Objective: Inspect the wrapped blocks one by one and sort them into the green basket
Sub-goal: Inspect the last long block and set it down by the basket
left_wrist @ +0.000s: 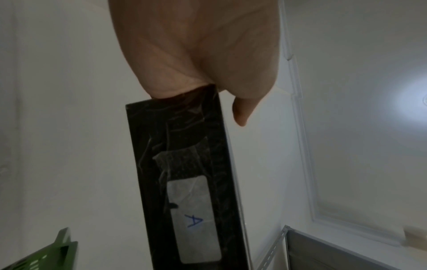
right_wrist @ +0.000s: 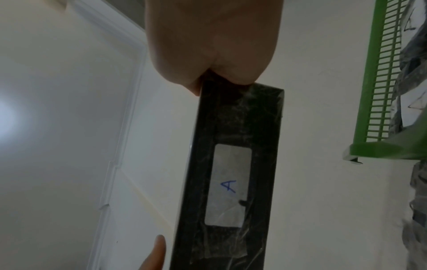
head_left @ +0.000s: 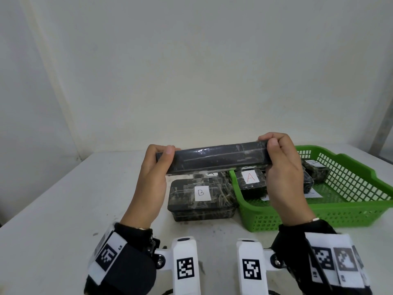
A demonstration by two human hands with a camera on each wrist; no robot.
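A long black block wrapped in clear film [head_left: 212, 158] hangs level above the table, held at both ends. My left hand [head_left: 158, 165] grips its left end and my right hand [head_left: 278, 158] grips its right end. Its underside carries a white label with a blue letter A [left_wrist: 194, 220] [right_wrist: 228, 186], seen from both wrist views. The green basket [head_left: 350, 182] stands at the right and holds several wrapped blocks, one marked A [head_left: 251, 177]. A wrapped block marked B [head_left: 201, 193] lies on the table just left of the basket, below the held block.
Another wrapped block [head_left: 210, 174] lies behind the B block, mostly hidden by the held one. The white table [head_left: 63, 199] runs to a wall at the back. A basket corner [left_wrist: 46, 255] shows in the left wrist view, its side wall [right_wrist: 379, 73] in the right.
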